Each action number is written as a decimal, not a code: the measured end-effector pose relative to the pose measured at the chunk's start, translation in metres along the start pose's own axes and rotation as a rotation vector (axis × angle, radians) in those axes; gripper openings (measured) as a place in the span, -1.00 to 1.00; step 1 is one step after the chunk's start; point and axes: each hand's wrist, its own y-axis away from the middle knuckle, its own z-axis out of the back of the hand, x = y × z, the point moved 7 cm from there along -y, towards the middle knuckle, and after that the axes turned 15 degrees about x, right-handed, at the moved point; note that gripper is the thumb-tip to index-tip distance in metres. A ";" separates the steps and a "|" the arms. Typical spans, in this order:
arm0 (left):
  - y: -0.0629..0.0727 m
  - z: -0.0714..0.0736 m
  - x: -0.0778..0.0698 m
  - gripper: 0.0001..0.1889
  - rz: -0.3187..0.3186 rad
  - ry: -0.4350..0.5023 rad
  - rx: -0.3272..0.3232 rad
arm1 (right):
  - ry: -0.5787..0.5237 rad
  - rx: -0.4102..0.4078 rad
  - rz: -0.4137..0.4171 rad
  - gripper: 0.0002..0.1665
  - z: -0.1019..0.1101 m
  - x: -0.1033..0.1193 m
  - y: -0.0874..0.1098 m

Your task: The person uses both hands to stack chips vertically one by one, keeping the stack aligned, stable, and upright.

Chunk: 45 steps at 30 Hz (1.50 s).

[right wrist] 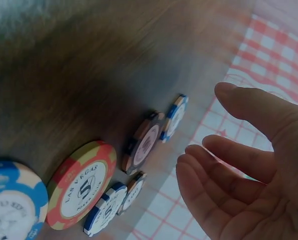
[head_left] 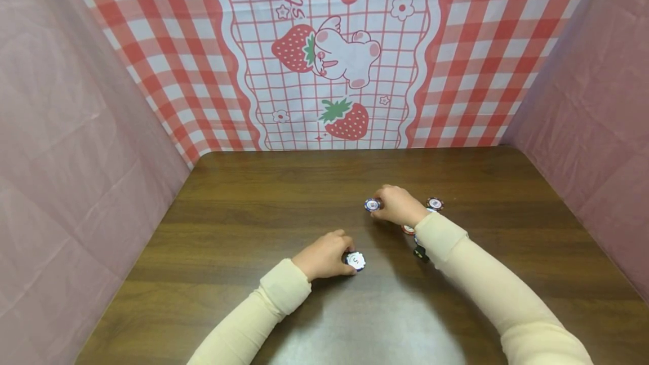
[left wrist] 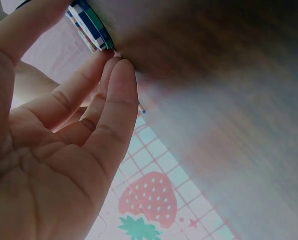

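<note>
Head view: a person in pale sleeves works over a wooden tabletop (head_left: 284, 185), the left hand (head_left: 323, 256) pinching a small chip stack (head_left: 356, 261) by its edges, a white face marked "5" uppermost. The right hand (head_left: 400, 205) reaches farther out, its fingertips close around a blue-rimmed chip (head_left: 372, 204). A brown-rimmed chip (head_left: 435, 203) and a red-rimmed chip (head_left: 408, 230) lie near the right wrist, partly screened by it.

Left wrist view: thumb and fingers meet the stack's blue and green rims; the edge grip probably serves to hold the chips square, leaving the printed face uncovered.

Right wrist view: thumb and fingers stand apart, nothing visible between them, a gap apparently shaped to a chip's rim. Loose chips, among them a blue-and-tan chip (right wrist: 11, 215), lie close together, perhaps for easy reach. No container shows; the loose chips rest directly on the wood.
</note>
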 end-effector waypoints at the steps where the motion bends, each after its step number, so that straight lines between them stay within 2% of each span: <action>1: 0.000 0.000 0.000 -0.67 -0.002 -0.004 -0.001 | 0.009 0.007 -0.009 -0.65 -0.001 -0.002 -0.003; 8: 0.000 0.000 0.000 -0.69 -0.008 -0.017 -0.005 | 0.048 0.066 -0.070 -0.69 -0.009 -0.010 -0.016; 25: 0.000 0.000 -0.001 -0.71 -0.016 -0.059 -0.009 | 0.110 0.097 -0.090 -0.72 -0.012 -0.008 -0.022; 32: 0.000 0.001 -0.001 -0.70 -0.014 -0.085 -0.020 | 0.096 0.119 -0.113 -0.72 -0.013 -0.011 -0.025; 45: 0.000 0.001 -0.001 -0.72 -0.005 -0.082 -0.008 | 0.059 0.127 -0.101 -0.69 -0.013 -0.015 -0.027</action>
